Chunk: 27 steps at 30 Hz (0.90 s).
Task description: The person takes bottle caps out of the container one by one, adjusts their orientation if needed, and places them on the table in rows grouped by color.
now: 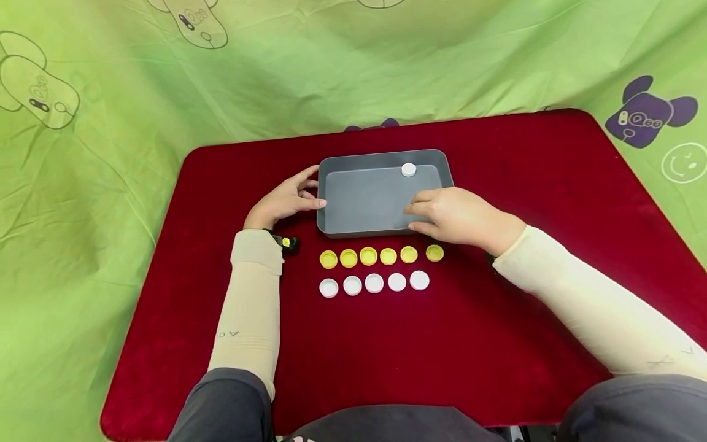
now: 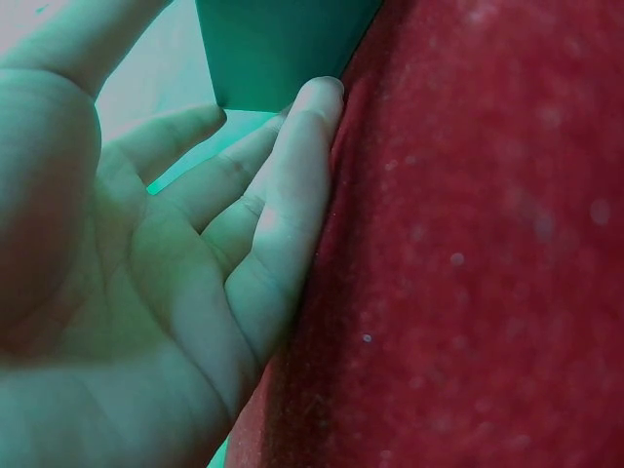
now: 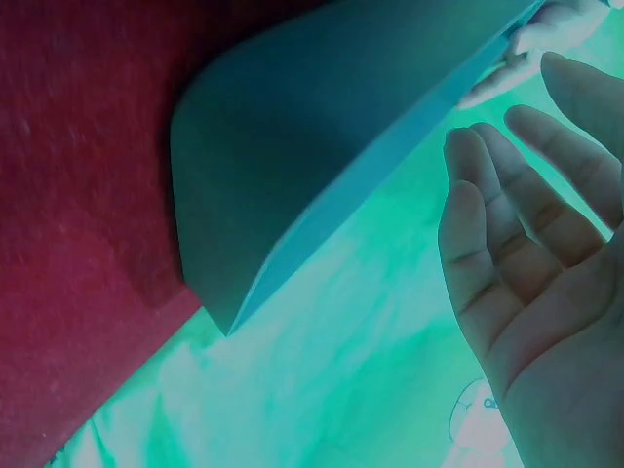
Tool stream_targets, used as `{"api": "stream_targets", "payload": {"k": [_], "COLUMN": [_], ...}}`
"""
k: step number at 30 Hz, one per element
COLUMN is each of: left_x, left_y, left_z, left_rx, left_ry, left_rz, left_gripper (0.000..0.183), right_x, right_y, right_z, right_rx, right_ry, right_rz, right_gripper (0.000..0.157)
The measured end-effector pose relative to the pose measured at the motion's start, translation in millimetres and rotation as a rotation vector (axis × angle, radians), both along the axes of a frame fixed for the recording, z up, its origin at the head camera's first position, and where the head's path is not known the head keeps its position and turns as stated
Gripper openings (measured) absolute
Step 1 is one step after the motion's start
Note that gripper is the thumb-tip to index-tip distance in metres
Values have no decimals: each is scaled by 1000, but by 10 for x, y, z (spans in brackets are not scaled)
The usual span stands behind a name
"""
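A grey rectangular tray [image 1: 364, 196] sits on the table with one white bottle cap [image 1: 409, 169] inside, near its far right corner. At the tray's left end is my left hand [image 1: 291, 197]; its thumb tip reaches over the rim and its fairly straight fingers touch the outer wall. My right hand [image 1: 455, 216] hovers over the tray's right front corner, fingers loosely bent, with nothing visible in them; the right wrist view shows this hand's palm [image 3: 575, 341] bare. In front of the tray lie a row of yellow caps [image 1: 368, 256] and a row of white caps [image 1: 374, 283].
Red cloth [image 1: 353, 344] covers the table. A green printed curtain [image 1: 342, 73] hangs behind it and along the sides. The rightmost yellow cap [image 1: 434, 252] lies slightly apart from its row, close to the right hand.
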State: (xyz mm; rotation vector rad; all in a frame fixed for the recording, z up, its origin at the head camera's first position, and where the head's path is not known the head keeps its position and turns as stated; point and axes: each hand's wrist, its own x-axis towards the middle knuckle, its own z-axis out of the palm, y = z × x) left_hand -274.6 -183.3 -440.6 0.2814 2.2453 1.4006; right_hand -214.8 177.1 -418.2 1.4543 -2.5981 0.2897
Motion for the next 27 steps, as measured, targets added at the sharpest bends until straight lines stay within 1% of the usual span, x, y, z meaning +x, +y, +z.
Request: {"api": "stream_targets", "payload": {"k": [6, 14, 22, 27], "left_x": [-10, -4, 0, 3], "left_y": [-8, -18, -5, 3], "left_z": [-8, -10, 2, 15], "left_rx": [-12, -11, -10, -18], "left_ry": [0, -4, -1, 1], "left_rz": [0, 6, 1, 1], "left_gripper": [95, 95, 94, 94], "right_x": [-122, -293, -401, -461], "right_y": [8, 16, 15, 14], "right_z": [41, 44, 65, 84], "right_rx": [3, 30, 49, 71], "right_ry": [8, -27, -53, -80], "right_rz": [-22, -66, -99, -130], "right_gripper": [26, 28, 27, 31]}}
